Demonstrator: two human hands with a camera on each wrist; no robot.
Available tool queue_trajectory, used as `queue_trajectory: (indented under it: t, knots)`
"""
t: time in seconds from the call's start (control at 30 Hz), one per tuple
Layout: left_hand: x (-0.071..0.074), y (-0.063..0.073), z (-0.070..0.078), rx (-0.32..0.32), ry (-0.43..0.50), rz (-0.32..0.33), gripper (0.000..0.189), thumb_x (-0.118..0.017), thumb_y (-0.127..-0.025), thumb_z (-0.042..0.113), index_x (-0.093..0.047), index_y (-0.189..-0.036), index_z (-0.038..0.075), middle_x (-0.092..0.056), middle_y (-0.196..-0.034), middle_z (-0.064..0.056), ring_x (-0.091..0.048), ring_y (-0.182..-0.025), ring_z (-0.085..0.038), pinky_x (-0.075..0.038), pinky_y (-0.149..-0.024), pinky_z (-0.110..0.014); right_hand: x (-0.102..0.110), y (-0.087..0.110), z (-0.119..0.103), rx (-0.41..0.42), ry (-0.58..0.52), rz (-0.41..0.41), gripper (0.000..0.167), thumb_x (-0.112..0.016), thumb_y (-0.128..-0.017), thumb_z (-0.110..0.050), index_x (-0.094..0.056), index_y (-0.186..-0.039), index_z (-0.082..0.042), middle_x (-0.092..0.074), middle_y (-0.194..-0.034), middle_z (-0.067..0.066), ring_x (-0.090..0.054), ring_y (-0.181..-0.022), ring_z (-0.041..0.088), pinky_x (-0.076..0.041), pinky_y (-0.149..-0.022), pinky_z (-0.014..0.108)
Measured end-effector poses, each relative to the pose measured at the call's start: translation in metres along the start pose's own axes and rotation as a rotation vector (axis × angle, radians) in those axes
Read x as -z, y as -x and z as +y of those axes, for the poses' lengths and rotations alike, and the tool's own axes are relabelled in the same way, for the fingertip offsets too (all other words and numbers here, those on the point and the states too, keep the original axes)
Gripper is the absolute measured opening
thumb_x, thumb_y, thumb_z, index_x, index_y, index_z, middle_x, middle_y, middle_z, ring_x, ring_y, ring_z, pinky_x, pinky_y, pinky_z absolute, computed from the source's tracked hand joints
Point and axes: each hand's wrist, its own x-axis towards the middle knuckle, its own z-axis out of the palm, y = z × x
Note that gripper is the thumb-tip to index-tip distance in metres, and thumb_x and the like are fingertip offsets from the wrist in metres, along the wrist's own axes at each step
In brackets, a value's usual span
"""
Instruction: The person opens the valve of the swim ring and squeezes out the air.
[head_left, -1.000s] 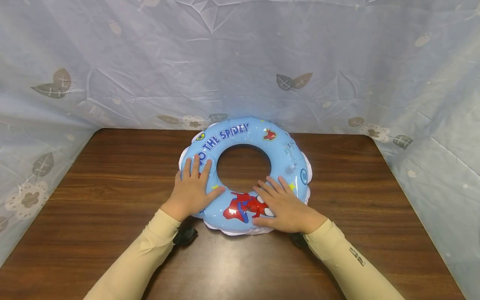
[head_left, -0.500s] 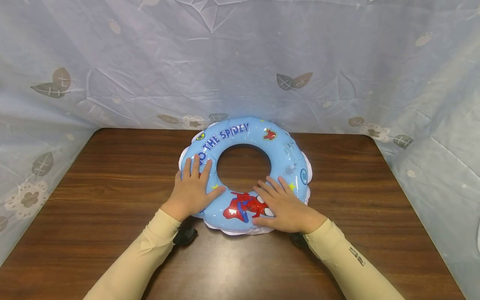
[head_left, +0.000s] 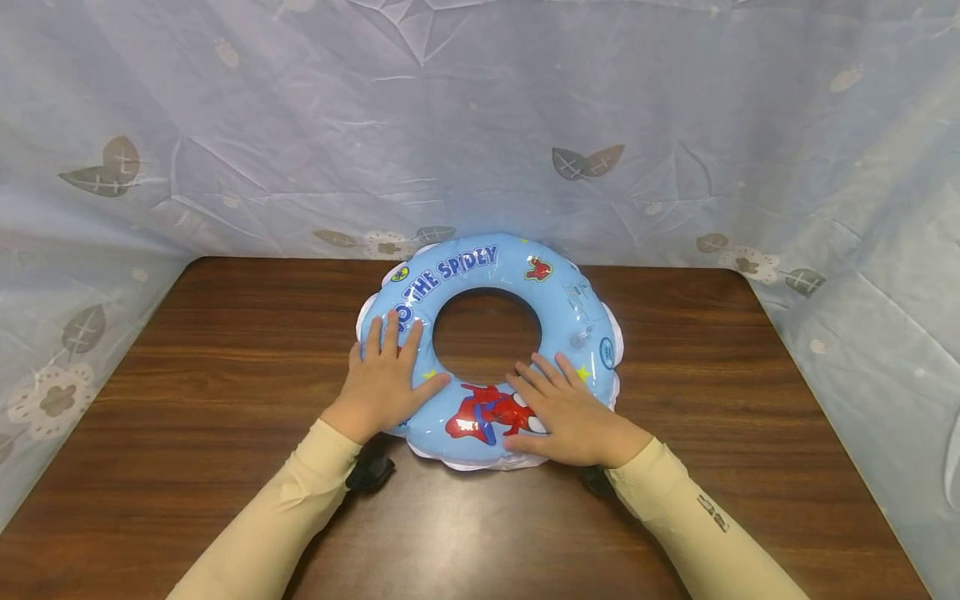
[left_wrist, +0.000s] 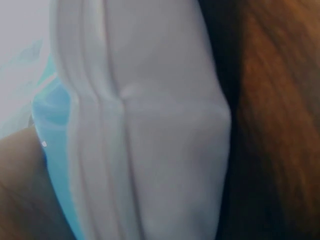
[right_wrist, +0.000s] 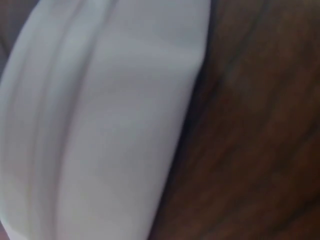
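A light blue inflatable swim ring (head_left: pixel 480 450) with a pale scalloped edge lies flat on the wooden table (head_left: pixel 712 358). Printed letters and a red cartoon figure decorate its top. On its left near part rests my left hand (head_left: pixel 380 387), fingers spread and straight. My right hand (head_left: pixel 573 417) lies over the near right part, fingers straight and pointing up and left, partly covering the red figure. Close up in the left wrist view are the ring's white underside (left_wrist: pixel 170 120) and a strip of blue. The right wrist view also shows the white underside (right_wrist: pixel 120 120) beside the wood.
A pale curtain (head_left: pixel 480 125) with leaf and flower prints hangs behind the table and along both sides. The ring's far edge comes close to the curtain. A small black wrist device (head_left: pixel 371 472) shows below the left hand.
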Motion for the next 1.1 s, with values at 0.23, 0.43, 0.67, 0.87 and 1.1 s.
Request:
queue_trajectory:
  t: [0.23,0.43,0.67,0.87,1.1]
  knots:
    - [0.0011,0.0005,0.0006,-0.004,-0.020,0.001,0.096,-0.050,-0.096,0.070,-0.023,-0.165,0.008,-0.009,-0.169,-0.029,-0.007,-0.154,-0.054,-0.020,-0.115,-0.076,0.0004,0.0004,-0.0008,-0.001,-0.006,-0.002,0.095,-0.056,-0.092,-0.069,-0.033,-0.162,-0.010,-0.025,-0.170,0.014,-0.008,-0.159,0.038,0.003,-0.125,0.059]
    - [0.0003,0.0003,0.0009,-0.005,-0.018,0.000,0.098,-0.052,-0.095,0.070,-0.022,-0.165,0.008,-0.009,-0.170,-0.029,-0.007,-0.154,-0.054,-0.020,-0.115,-0.076,0.0007,0.0007,-0.0010,0.003,-0.001,-0.008,0.094,-0.056,-0.093,-0.069,-0.033,-0.162,-0.009,-0.025,-0.170,0.014,-0.008,-0.159,0.038,0.004,-0.125,0.059]
    - [-0.0014,0.0010,0.0009,-0.004,-0.029,0.002,0.099,-0.053,-0.095,0.070,-0.021,-0.165,0.007,-0.009,-0.169,-0.030,-0.007,-0.154,-0.054,-0.020,-0.115,-0.076,0.0000,-0.0001,-0.0015,0.008,0.013,-0.012,0.094,-0.056,-0.093,-0.068,-0.033,-0.162,-0.010,-0.025,-0.170,0.015,-0.007,-0.159,0.039,0.004,-0.125,0.059]
    - [-0.0037,0.0003,0.0003,-0.008,-0.044,0.008,0.099,-0.052,-0.095,0.070,-0.022,-0.165,0.006,-0.009,-0.169,-0.030,-0.007,-0.154,-0.054,-0.020,-0.115,-0.076,0.0013,-0.0001,-0.0021,0.004,0.011,-0.024,0.093,-0.057,-0.093,-0.067,-0.034,-0.162,-0.010,-0.025,-0.170,0.015,-0.007,-0.159,0.039,0.004,-0.125,0.059]
    - [-0.0053,-0.0009,-0.0002,-0.007,-0.048,0.006,0.099,-0.052,-0.095,0.070,-0.022,-0.165,0.007,-0.009,-0.169,-0.030,-0.007,-0.154,-0.054,-0.020,-0.115,-0.076,-0.0004,-0.0008,-0.0004,0.002,0.010,-0.027,0.092,-0.057,-0.093,-0.067,-0.035,-0.162,-0.011,-0.025,-0.170,0.015,-0.006,-0.159,0.039,0.005,-0.125,0.059]
